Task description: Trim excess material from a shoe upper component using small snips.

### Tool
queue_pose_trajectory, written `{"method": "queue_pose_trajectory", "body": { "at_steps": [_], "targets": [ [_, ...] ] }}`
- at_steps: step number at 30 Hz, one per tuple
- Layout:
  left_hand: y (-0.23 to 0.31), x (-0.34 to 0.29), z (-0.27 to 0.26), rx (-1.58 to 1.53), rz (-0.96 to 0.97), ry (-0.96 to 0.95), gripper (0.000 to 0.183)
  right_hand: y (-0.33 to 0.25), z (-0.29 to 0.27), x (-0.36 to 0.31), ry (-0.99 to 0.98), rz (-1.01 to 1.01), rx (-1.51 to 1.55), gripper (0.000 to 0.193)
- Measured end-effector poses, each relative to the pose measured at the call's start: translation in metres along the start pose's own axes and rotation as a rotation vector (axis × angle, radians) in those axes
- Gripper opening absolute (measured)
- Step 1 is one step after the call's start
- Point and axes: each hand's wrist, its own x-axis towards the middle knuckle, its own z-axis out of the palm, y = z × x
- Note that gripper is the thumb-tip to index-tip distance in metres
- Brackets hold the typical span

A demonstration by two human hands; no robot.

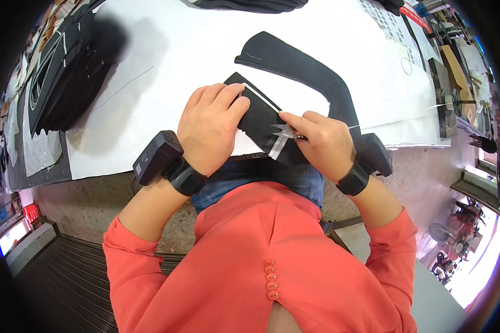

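My left hand (208, 127) grips the upper left part of a black fabric piece (256, 123), fingertips on its edge and thumb lying across it. A narrow white strip (264, 98) runs along the upper edge of this piece, from my left fingertips toward my right hand (329, 143). Closed around small metal thread snips (286, 132), my right hand has the blades pointing left over the fabric. Its thumb and forefinger are at the lower end of the white strip. A second pale strip (279, 146) shows below the blades.
Behind my hands a long curved black fabric piece (311, 69) lies on the white-covered table (172, 50). A stack of black pieces (72, 72) sits at the left, another black pile (250, 4) at the far edge. Loose threads lie about. A dark block (440, 97) stands at the right edge.
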Motion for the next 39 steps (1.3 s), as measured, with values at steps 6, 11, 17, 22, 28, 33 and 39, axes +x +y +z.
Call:
{"method": "queue_pose_trajectory", "body": {
  "at_steps": [6, 11, 17, 22, 28, 33, 39],
  "targets": [
    [0.002, 0.001, -0.001, 0.004, -0.013, -0.007, 0.022, 0.002, 0.002, -0.002, -0.002, -0.005, 0.006, 0.039],
    [0.002, 0.003, -0.003, -0.006, -0.022, -0.021, 0.032, -0.004, -0.008, 0.006, -0.122, -0.016, -0.049, 0.037],
    [0.000, 0.006, -0.007, 0.010, -0.025, -0.097, 0.046, -0.026, -0.016, 0.008, -0.245, 0.055, -0.073, 0.060],
    [-0.009, 0.005, -0.006, 0.011, 0.059, -0.068, 0.046, -0.031, -0.011, -0.003, -0.172, 0.063, -0.106, 0.073],
    [0.002, -0.011, -0.019, 0.079, 0.038, -0.178, 0.045, -0.013, -0.028, -0.002, -0.280, 0.062, -0.117, 0.067],
    [0.022, -0.039, -0.024, 0.111, -0.031, -0.204, 0.051, 0.018, -0.046, -0.002, -0.352, 0.013, -0.026, 0.055],
    [0.039, -0.035, -0.010, -0.047, -0.054, -0.081, 0.047, 0.031, -0.039, 0.004, -0.216, 0.283, 0.254, 0.026]
  ]
}}
